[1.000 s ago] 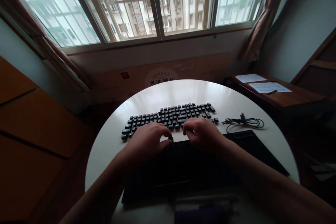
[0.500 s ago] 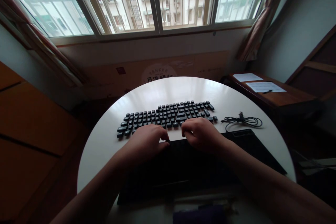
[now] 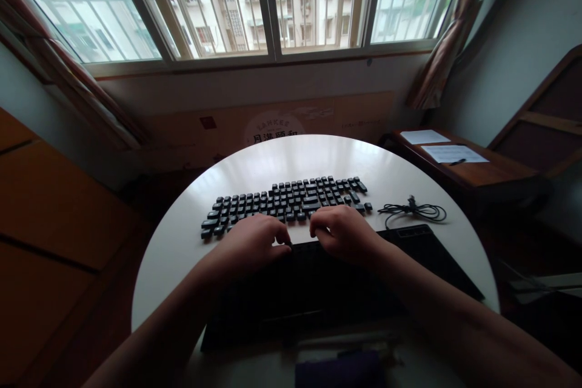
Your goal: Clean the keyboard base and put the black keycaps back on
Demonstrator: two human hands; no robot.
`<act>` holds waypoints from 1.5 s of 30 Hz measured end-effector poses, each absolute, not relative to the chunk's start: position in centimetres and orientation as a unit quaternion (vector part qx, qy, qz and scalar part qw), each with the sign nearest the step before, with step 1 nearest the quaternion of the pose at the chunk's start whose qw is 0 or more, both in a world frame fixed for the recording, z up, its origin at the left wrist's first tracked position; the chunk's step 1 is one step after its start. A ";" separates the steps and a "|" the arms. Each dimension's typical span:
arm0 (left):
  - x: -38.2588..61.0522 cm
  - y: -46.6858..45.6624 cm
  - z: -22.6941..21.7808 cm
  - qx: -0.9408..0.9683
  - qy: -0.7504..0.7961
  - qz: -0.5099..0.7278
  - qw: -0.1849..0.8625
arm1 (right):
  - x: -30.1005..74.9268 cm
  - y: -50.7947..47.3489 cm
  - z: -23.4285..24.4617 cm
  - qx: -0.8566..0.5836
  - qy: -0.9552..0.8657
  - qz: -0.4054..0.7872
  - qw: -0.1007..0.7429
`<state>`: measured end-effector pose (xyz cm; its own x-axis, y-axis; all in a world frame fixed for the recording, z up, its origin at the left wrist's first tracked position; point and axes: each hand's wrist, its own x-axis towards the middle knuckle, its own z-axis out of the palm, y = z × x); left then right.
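Several loose black keycaps (image 3: 282, 201) lie in keyboard-like rows on a round white table (image 3: 313, 157). Nearer to me lies a black keyboard base (image 3: 409, 254), mostly in shadow. My left hand (image 3: 252, 244) rests on the base's far edge, thumb and forefinger pinched on a small dark keycap at its tip. My right hand (image 3: 341, 231) sits beside it with the fingers curled down at the same edge, just below the keycap rows. What lies under the right fingers is hidden.
A coiled black cable (image 3: 411, 212) lies right of the keycaps. A dark purple object (image 3: 339, 373) sits at the table's near edge. A wooden side table (image 3: 473, 173) with papers (image 3: 450, 153) stands at right. Barred windows and curtains are behind.
The view has shifted slightly, so the table and everything on it sit a little further left. Both hands stay at the base's far edge with hardly any movement.
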<state>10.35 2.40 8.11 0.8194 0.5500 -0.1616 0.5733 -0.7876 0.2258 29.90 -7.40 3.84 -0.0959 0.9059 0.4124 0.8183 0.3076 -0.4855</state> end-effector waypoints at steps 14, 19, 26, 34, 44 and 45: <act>10.7 1.7 8.2 0.948 0.294 -0.065 0.098 | 29.9 -7.5 3.9 -0.588 -0.738 0.072 0.322; 10.9 1.6 8.5 0.949 0.292 -0.071 0.097 | 29.9 -7.5 3.9 -0.584 -0.743 0.080 0.317; 11.1 1.0 8.3 0.948 0.299 -0.080 0.072 | 29.3 -7.4 3.8 -0.586 -0.746 0.087 0.304; 10.6 2.1 7.8 0.950 0.281 -0.060 0.123 | 29.4 -7.3 3.6 -0.585 -0.741 0.088 0.318; 10.7 2.3 7.9 0.946 0.275 -0.043 0.168 | 29.7 -7.5 4.2 -0.586 -0.739 0.082 0.323; 10.7 2.3 7.9 0.945 0.273 -0.048 0.174 | 29.8 -7.5 4.2 -0.585 -0.740 0.079 0.323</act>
<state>10.71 2.32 7.87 0.8465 0.4994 -0.1846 0.5324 -0.7906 0.3024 29.76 -7.46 4.24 -0.1069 0.9164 0.3858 0.8146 0.3032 -0.4944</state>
